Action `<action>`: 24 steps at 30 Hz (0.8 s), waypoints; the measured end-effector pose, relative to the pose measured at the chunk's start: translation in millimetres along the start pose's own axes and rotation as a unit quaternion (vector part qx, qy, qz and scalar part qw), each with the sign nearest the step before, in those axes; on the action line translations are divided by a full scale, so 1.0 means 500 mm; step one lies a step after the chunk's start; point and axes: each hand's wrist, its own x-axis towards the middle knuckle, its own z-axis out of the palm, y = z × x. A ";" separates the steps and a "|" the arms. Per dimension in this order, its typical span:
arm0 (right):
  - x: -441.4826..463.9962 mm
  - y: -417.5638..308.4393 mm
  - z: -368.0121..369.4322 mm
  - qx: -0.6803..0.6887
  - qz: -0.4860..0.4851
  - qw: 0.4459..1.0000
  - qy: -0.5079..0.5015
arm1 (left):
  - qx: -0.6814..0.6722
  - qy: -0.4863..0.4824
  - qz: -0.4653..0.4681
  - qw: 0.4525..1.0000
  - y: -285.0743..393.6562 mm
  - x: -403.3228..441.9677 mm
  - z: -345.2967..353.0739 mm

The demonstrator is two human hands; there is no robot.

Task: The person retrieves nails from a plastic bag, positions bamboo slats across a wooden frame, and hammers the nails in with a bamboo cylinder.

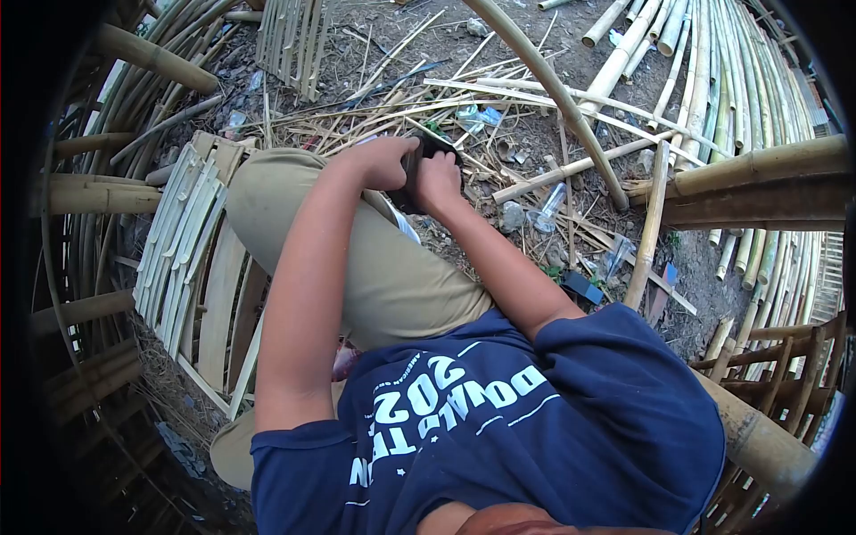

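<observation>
My left hand (382, 164) reaches over the khaki trouser leg (383, 281), its fingers curled at a dark object (411, 183). On the other side, my right hand (437, 181) has its fingers bent over the same object's upper part. Both hands are close together, and the object lies low between them, just past the leg. Its shape is mostly hidden by the hands, so I cannot make out what it is.
A slatted bamboo piece (183, 259) lies left of the leg. Thin strips and scraps litter the ground ahead, with a clear plastic bottle (551, 207) and a dark blue box (582, 287). A curved pole (557, 85) crosses ahead; long bamboo poles (704, 89) lie at the upper right.
</observation>
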 end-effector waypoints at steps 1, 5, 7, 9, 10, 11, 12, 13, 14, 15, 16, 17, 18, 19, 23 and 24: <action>0.008 0.006 -0.004 0.051 -0.020 0.996 -0.068 | -0.011 0.011 0.008 1.000 0.000 0.000 0.004; 0.039 0.074 -0.116 0.310 -0.171 0.873 -0.336 | 0.044 -0.047 -0.052 0.997 0.003 0.011 -0.010; 0.058 0.150 -0.181 0.514 -0.104 0.748 -0.407 | 0.064 -0.004 -0.073 0.995 -0.018 0.015 0.003; 0.089 0.267 -0.160 0.625 0.066 0.727 -0.277 | 0.059 -0.045 -0.086 0.994 0.013 0.006 -0.018; 0.107 0.330 -0.128 0.566 0.123 0.787 -0.212 | 0.057 -0.038 -0.086 0.994 0.018 0.003 -0.017; 0.118 0.417 -0.061 0.378 0.168 0.894 -0.173 | 0.057 -0.031 -0.085 0.994 0.020 0.001 -0.018; 0.122 0.474 -0.015 0.170 0.206 0.956 -0.125 | 0.055 -0.035 -0.088 0.994 0.020 0.005 -0.021; 0.092 0.459 -0.033 0.033 0.286 0.942 -0.174 | 0.051 -0.040 -0.092 0.994 0.020 0.010 -0.021; 0.058 0.443 -0.051 -0.105 0.357 0.902 -0.219 | 0.047 -0.045 -0.096 0.993 0.019 0.013 -0.020; 0.039 0.493 0.011 -0.100 0.373 0.900 -0.200 | 0.048 -0.045 -0.093 0.993 0.016 0.019 -0.016; 0.022 0.549 0.082 -0.095 0.388 0.899 -0.182 | 0.050 -0.045 -0.091 0.994 0.010 0.025 -0.010; -0.004 0.552 0.098 -0.089 0.387 0.904 -0.160 | 0.051 -0.042 -0.090 0.994 0.005 0.028 -0.009; -0.034 0.549 0.108 -0.082 0.385 0.909 -0.139 | 0.048 -0.043 -0.093 0.994 0.007 0.026 -0.013; -0.048 0.550 0.120 -0.068 0.394 0.907 -0.129 | 0.046 -0.044 -0.098 0.993 0.012 0.022 -0.016; -0.070 0.554 0.142 -0.078 0.378 0.915 -0.115 | 0.020 -0.052 -0.115 0.992 0.026 0.003 -0.032; -0.070 0.565 0.148 -0.098 0.361 0.920 -0.116 | 0.018 -0.046 -0.118 0.992 0.017 0.009 -0.025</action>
